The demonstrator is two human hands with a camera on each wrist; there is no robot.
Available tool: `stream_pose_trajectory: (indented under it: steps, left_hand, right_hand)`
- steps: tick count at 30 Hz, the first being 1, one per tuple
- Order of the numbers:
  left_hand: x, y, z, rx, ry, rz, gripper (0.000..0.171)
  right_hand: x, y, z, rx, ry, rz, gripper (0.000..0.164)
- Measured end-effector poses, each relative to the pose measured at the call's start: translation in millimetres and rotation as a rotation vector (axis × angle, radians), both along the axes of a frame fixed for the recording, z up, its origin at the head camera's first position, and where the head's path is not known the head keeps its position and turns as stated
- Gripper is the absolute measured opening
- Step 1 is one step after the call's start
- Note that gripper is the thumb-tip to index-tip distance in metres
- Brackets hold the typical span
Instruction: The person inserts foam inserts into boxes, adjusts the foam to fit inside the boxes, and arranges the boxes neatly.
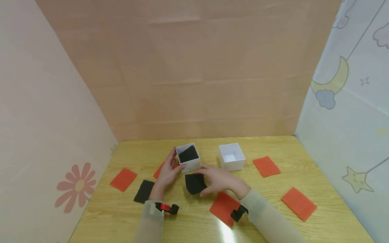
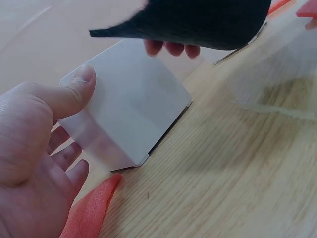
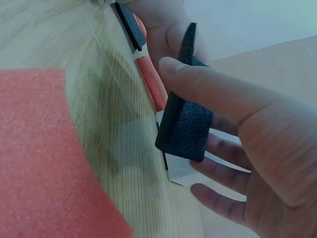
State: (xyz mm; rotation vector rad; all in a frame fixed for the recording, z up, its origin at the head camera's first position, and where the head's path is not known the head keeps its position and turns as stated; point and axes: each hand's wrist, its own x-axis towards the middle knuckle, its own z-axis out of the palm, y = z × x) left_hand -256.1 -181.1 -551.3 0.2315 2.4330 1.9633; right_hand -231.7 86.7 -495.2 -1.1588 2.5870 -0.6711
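My right hand (image 1: pixel 219 179) pinches a black foam square (image 1: pixel 195 184) between thumb and fingers, above the table in front of the left white box (image 1: pixel 190 165). In the right wrist view the black foam square (image 3: pixel 185 126) bends under the thumb. My left hand (image 1: pixel 167 173) grips that box at its left corner; in the left wrist view the thumb of the left hand (image 2: pixel 34 144) lies on one wall of the white box (image 2: pixel 133 99) and the fingers are round the side. Black foam (image 1: pixel 188 154) lies tilted inside this box.
A second white box (image 1: pixel 232 157) stands to the right, with its bottom showing. Red foam squares (image 1: pixel 123 179) lie about the wooden table (image 1: pixel 261 216), one of them (image 1: pixel 224 207) under the right wrist. A black square (image 1: pixel 144 191) lies left of the left wrist.
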Motion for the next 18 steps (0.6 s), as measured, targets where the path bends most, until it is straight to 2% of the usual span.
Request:
stream_pose_trajectory:
  steps: [9,18]
  left_hand:
    - [0.5,-0.9,-0.1,-0.016,0.019,-0.003,0.096]
    - [0.4,-0.1,-0.5,-0.023,0.028,-0.002,0.095]
  right_hand:
    - [1.9,-1.8,1.1,-0.033,0.004,-0.058,0.081]
    - [7.0,-3.5,-6.7,-0.096,0.116,-0.138,0.076]
